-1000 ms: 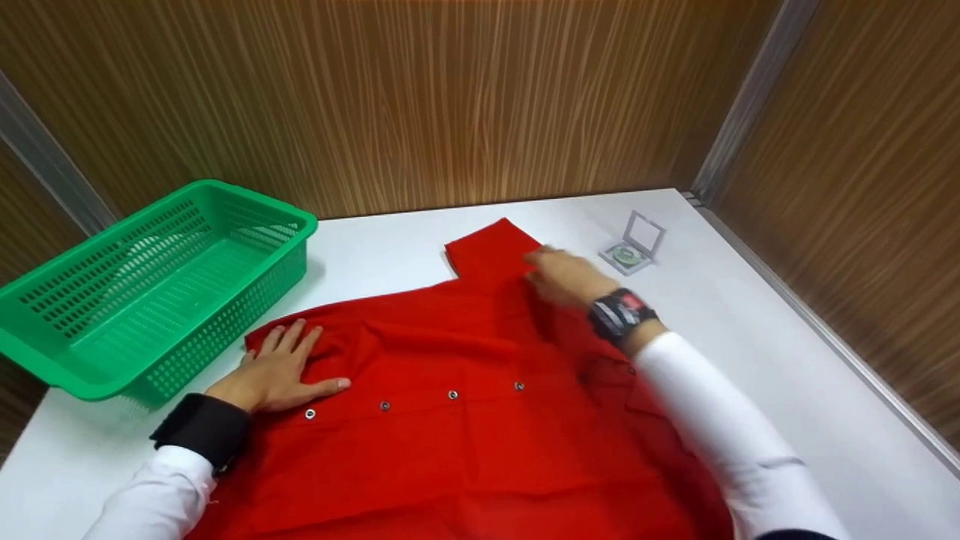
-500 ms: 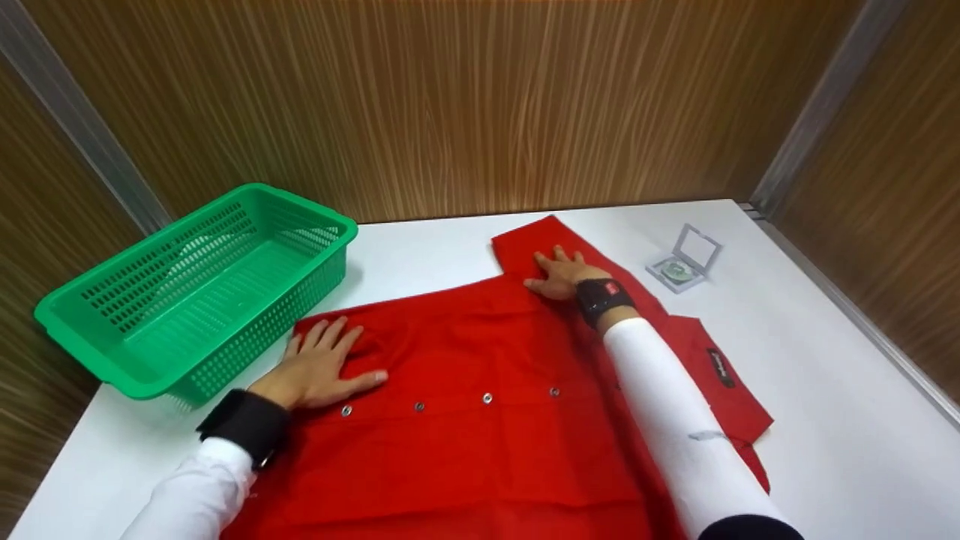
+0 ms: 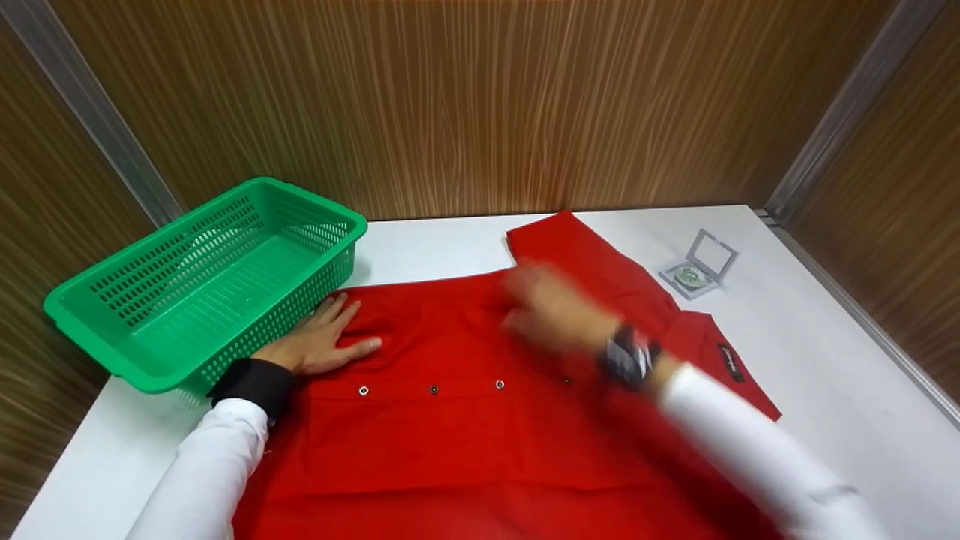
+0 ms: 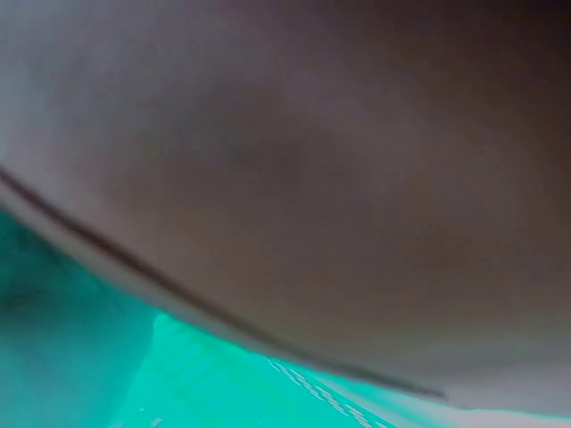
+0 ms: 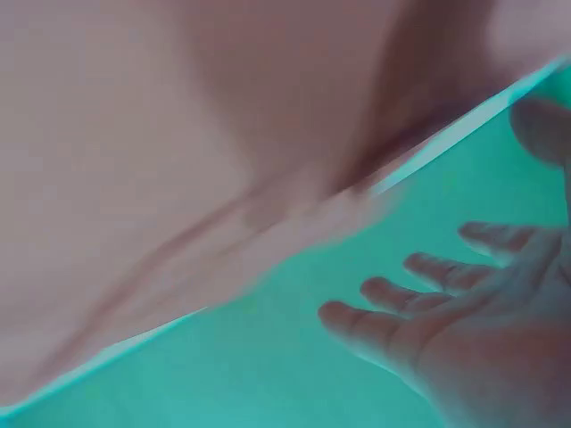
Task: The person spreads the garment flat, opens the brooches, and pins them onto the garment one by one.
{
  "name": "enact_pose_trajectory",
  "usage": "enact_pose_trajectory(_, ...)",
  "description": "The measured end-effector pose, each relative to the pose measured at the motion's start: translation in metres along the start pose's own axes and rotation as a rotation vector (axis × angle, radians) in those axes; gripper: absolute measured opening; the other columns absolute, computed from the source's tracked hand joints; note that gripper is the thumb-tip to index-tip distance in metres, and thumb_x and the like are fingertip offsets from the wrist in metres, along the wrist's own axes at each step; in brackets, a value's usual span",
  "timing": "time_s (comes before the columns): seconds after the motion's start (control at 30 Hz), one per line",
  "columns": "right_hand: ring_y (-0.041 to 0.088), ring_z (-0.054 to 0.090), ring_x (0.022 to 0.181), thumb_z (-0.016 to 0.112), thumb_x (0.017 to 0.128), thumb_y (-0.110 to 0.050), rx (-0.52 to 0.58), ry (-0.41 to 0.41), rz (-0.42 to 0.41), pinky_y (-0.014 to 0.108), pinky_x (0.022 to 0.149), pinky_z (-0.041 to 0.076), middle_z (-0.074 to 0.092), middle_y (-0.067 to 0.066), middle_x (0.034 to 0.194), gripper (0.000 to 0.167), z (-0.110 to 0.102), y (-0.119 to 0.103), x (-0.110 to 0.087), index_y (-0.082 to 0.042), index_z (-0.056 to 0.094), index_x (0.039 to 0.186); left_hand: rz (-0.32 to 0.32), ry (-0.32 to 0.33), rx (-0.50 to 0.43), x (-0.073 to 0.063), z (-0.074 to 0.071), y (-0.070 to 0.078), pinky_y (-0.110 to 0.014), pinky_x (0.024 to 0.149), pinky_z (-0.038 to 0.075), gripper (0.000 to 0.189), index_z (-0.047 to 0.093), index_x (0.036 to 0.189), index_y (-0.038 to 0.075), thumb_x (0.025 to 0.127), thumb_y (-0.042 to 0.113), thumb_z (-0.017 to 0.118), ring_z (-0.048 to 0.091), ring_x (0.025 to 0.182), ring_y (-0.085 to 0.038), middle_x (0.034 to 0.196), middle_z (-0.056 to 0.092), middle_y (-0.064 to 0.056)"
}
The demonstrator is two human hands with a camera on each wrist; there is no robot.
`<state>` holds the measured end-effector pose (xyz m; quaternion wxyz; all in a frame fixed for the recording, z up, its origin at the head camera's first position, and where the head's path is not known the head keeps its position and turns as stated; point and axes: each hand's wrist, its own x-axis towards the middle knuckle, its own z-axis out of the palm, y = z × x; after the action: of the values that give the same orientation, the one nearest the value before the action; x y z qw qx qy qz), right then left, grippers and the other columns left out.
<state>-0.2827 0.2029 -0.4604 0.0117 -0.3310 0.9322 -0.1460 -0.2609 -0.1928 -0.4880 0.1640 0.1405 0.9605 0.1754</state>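
A red short-sleeved shirt (image 3: pixel 420 450) with metal snaps lies spread over the white table in the head view. My left hand (image 3: pixel 321 341) rests on its left edge beside the basket, fingers spread and straight. Blurred by motion, my right hand (image 3: pixel 559 307) is over the upper part of the shirt near the sleeve (image 3: pixel 577 244). In the right wrist view the right hand (image 5: pixel 482 312) shows extended fingers with nothing between them; the shirt's cloth (image 5: pixel 134 160) fills the upper left. Close, blurred cloth (image 4: pixel 294 178) covers most of the left wrist view, and the left hand's fingers are not visible there.
A green perforated plastic basket (image 3: pixel 277 307) stands at the left, close to my left hand. At the back right lies a small open clear case (image 3: pixel 690 274) with a pale green disc inside. Wood-patterned panels (image 3: pixel 450 105) enclose the table's (image 3: pixel 847 420) far side and right side.
My right hand pressed near the sleeve half a second ago and has since moved back toward me and a little left. The left hand stays on the cloth. The head view has shifted.
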Motion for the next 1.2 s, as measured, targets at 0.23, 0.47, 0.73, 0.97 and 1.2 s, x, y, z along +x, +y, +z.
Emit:
enact_pose_trajectory(0.23, 0.029, 0.023, 0.161, 0.04, 0.107, -0.057, -0.185, -0.301, -0.654, 0.059, 0.12, 0.038, 0.021, -0.004, 0.174, 0.066, 0.046, -0.14, -0.067, -0.035, 0.019, 0.166, 0.022, 0.026, -0.05, -0.002, -0.009, -0.014, -0.064, 0.128, 0.006, 0.074, 0.02, 0.162, -0.002, 0.109, 0.049, 0.034, 0.003, 0.158, -0.052, 0.17, 0.008, -0.031)
enact_pose_trajectory(0.47, 0.029, 0.005, 0.164, 0.041, 0.106, -0.057, -0.206, -0.605, -0.787, 0.062, 0.121, 0.033, -0.007, -0.011, 0.175, 0.076, 0.057, -0.152, -0.086, -0.041, -0.006, 0.164, 0.015, 0.05, -0.022, 0.01, -0.006, -0.038, -0.063, 0.129, 0.007, 0.085, 0.017, 0.163, 0.0, 0.106, 0.062, 0.029, 0.004, 0.158, -0.052, 0.171, 0.008, -0.03)
enact_pose_trajectory(0.73, 0.028, 0.001, 0.164, 0.043, 0.107, -0.052, -0.01, -0.706, -0.72, 0.066, 0.123, 0.027, -0.006, -0.019, 0.174, 0.074, 0.052, -0.129, -0.104, -0.042, -0.003, 0.165, 0.055, 0.187, 0.065, 0.008, -0.007, -0.027, -0.063, 0.126, 0.021, 0.067, 0.03, 0.16, -0.003, 0.11, 0.039, 0.043, 0.019, 0.155, -0.053, 0.167, 0.021, -0.032)
enact_pose_trajectory(0.97, 0.033, 0.0, 0.164, 0.045, 0.106, -0.051, 0.049, -0.751, -0.651, 0.073, 0.119, 0.025, -0.004, -0.014, 0.176, 0.072, 0.042, -0.113, -0.113, -0.045, 0.004, 0.164, 0.086, 0.345, 0.017, -0.025, -0.03, -0.003, -0.058, 0.103, 0.05, 0.038, 0.061, 0.127, -0.013, 0.107, 0.018, 0.051, 0.063, 0.113, -0.047, 0.122, 0.066, -0.032)
enact_pose_trajectory(1.2, 0.034, 0.004, 0.164, 0.044, 0.105, -0.058, -0.016, -0.755, -0.624, 0.072, 0.119, 0.028, -0.003, -0.014, 0.175, 0.075, 0.035, -0.108, -0.113, -0.045, -0.001, 0.163, -0.184, 0.322, -0.001, -0.053, 0.003, 0.019, -0.049, 0.069, 0.052, 0.042, 0.065, 0.096, -0.002, 0.099, 0.04, 0.065, 0.062, 0.078, -0.033, 0.088, 0.065, -0.018)
